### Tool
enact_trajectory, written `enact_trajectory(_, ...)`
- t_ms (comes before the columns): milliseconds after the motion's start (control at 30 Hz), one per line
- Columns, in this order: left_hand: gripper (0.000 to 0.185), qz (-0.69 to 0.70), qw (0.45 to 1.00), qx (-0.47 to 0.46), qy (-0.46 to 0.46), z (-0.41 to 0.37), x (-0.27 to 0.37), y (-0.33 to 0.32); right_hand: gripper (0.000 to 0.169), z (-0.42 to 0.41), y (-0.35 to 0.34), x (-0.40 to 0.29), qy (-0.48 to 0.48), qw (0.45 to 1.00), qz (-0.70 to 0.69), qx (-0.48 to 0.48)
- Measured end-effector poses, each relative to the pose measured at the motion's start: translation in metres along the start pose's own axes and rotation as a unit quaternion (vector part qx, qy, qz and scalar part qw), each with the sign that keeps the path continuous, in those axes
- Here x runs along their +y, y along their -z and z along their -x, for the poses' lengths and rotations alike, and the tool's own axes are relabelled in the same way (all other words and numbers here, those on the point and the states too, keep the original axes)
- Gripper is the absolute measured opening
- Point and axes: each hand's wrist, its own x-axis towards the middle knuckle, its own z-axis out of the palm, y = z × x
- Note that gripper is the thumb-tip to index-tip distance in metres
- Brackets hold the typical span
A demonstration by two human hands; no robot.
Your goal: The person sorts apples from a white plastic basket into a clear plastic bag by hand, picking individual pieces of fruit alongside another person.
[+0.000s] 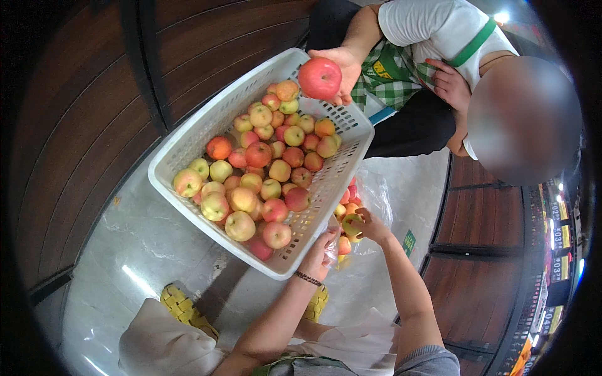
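Observation:
My left hand, with a beaded bracelet at the wrist, grips the edge of a clear plastic bag beside the near right corner of a white plastic basket. The fingers of my right hand are around a yellow-green apple just right of the basket. Below and around that apple lie several red and yellow apples, partly hidden by the basket. Inside the basket are many loose apples, red, yellow and greenish. Clear plastic film spreads out beyond my right hand.
Across the basket a person in a green checked apron crouches, holding a large red apple on an open hand. Dark wood-panelled stands line both sides. A green floor sticker lies at right, and price signs hang beyond.

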Motion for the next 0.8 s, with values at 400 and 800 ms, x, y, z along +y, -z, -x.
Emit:
enact_trajectory(400, 0.013, 0.052, 0.996, -0.073, 0.027, -0.013, -0.011, 0.027, 0.021, 0.042, -0.063, -0.192, 0.401, 0.888, 0.194, 0.115)
enact_trajectory(800, 0.016, 0.011, 0.993, -0.111, -0.04, -0.004, 0.001, -0.013, 0.068, -0.012, -0.193, -0.277, 0.391, 0.845, 0.303, -0.205)
